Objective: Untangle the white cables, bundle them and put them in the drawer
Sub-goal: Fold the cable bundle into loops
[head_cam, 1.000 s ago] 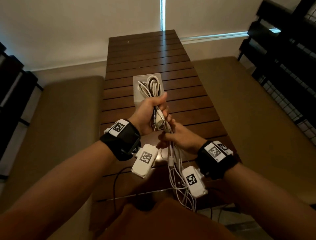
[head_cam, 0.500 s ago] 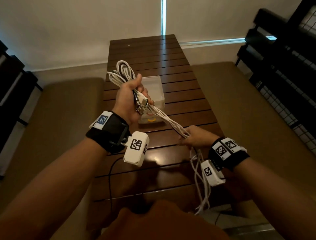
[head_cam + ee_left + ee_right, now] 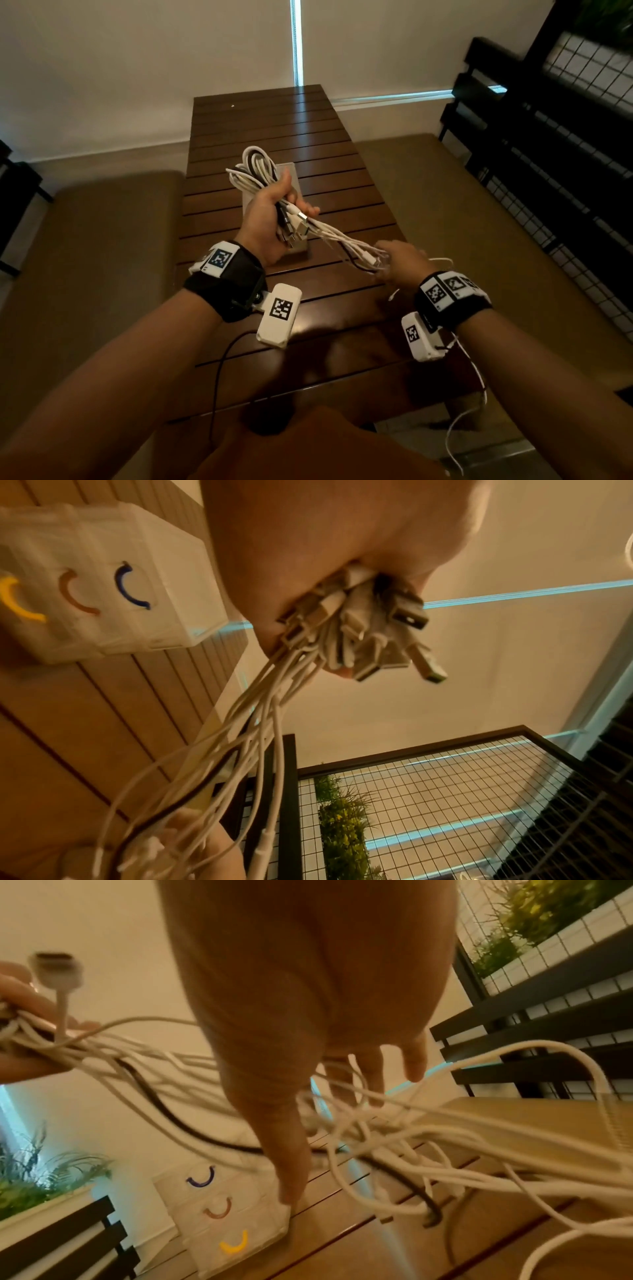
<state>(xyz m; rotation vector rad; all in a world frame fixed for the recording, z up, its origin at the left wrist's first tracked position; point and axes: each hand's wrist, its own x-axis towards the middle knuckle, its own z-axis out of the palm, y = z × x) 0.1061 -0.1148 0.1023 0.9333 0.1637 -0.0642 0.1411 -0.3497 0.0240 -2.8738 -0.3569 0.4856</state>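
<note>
My left hand [image 3: 274,219] is raised over the table and grips the white cables [image 3: 255,171] in its fist. Their loops stand above the fist and a cluster of USB plugs [image 3: 369,631] sticks out below it. The loose strands [image 3: 342,240], one dark lead among them, slant down to my right hand [image 3: 400,263]. There they run between a straight thumb [image 3: 287,1177] and loosely extended fingers [image 3: 414,1064]. Some tails [image 3: 479,383] hang past the table edge. The small translucent drawer unit [image 3: 232,1218], with blue, brown and yellow handles, stands on the table behind my left hand.
The slatted wooden table [image 3: 274,120] runs away from me toward the wall. Padded benches [image 3: 102,240] flank it on both sides. A black frame with wire grid [image 3: 565,171] stands at the right. A thin black lead [image 3: 219,377] hangs from my left wrist.
My hands, close together a second ago, have drawn apart. The right hand has slid along the strands toward their ends, so less cable hangs below it. The left still grips the bundle.
</note>
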